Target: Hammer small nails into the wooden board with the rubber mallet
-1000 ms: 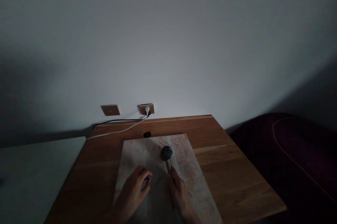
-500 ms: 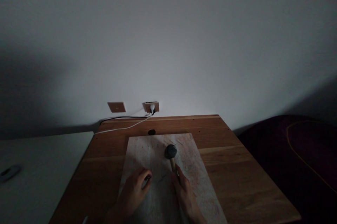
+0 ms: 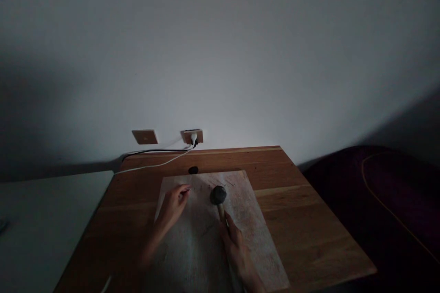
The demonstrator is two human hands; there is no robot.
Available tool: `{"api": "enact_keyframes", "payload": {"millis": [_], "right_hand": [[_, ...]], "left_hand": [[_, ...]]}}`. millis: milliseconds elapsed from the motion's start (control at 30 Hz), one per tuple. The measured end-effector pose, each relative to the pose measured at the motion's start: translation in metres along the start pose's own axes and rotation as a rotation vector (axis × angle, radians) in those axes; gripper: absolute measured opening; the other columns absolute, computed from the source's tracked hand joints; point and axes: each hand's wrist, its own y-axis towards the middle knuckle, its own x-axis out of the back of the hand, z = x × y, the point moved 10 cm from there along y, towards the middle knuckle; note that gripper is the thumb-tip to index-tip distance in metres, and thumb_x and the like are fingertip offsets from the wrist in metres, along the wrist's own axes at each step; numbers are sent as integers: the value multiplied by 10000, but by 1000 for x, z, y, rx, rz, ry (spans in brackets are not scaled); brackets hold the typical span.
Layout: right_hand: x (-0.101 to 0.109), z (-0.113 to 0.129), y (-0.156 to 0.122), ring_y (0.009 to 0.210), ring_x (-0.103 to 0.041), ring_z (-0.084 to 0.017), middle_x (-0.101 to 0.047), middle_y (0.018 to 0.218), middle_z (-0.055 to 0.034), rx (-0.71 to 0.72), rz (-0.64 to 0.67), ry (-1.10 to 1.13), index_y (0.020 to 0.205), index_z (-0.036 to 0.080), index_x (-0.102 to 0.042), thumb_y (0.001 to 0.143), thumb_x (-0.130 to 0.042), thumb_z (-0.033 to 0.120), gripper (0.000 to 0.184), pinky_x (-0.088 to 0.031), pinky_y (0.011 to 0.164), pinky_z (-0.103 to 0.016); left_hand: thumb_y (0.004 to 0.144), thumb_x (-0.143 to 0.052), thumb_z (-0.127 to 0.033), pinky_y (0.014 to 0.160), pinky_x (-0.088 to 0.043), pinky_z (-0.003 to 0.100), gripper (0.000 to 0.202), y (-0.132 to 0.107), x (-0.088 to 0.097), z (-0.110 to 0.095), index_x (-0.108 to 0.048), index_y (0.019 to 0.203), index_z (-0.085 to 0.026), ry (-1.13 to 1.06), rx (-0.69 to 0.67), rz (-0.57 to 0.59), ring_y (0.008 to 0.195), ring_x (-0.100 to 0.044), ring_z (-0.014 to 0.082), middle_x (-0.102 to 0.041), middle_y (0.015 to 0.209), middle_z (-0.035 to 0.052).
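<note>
My right hand [image 3: 237,247] is closed around the wooden handle of a mallet [image 3: 218,195] with a round dark head. That head is over the upper middle of a pale, worn wooden board [image 3: 247,224]. At the board's upper left, my left hand [image 3: 174,205] has its thumb and fingertips brought together in a pinch. Whatever is between those fingertips is too small and dark to name. Several tiny, thin nail-like pieces [image 3: 229,183] show near the board's far edge, partly hidden by the mallet head and my left hand.
The board lies on a brown wooden table [image 3: 302,219] against a pale wall. Black and white cables run from a wall socket [image 3: 192,136] along the table's back left. A white surface [image 3: 68,219] adjoins on the left; a dark purple rounded shape [image 3: 388,192] stands at right.
My left hand has moved forward from the board's near left to its far left part, fingers still pinched. The mallet stays in my right hand, much as before. The view has shifted slightly.
</note>
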Motion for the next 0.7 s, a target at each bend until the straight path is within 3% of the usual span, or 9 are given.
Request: {"api": "enact_keyframes", "payload": {"millis": [233, 467, 700], "right_hand": [[0, -1, 1, 1484, -475, -379, -590, 1527, -207, 9, 0, -17, 1521, 91, -556, 874, -483, 855, 1004, -350, 1245, -505], [-4, 4, 2, 1414, -565, -349, -658, 1470, -144, 32, 37, 11, 1505, 163, -589, 951, -478, 749, 814, -446, 1171, -461], [1, -12, 3, 1452, -522, -366, -613, 1513, -169, -4, -33, -4, 1531, 133, -564, 922, -503, 783, 893, -400, 1212, -497]], "left_hand": [[904, -632, -303, 820, -590, 325, 167, 28, -12, 8, -756, 986, -226, -69, -42, -31, 880, -760, 217, -807, 942, 50], [917, -638, -302, 763, -588, 328, 149, 22, -12, 16, -757, 956, -220, 2, -119, -123, 769, -719, 201, -775, 877, 51], [948, -630, -322, 764, -602, 329, 158, 19, -11, 13, -754, 951, -224, 9, -170, -144, 763, -723, 198, -766, 867, 42]]}}
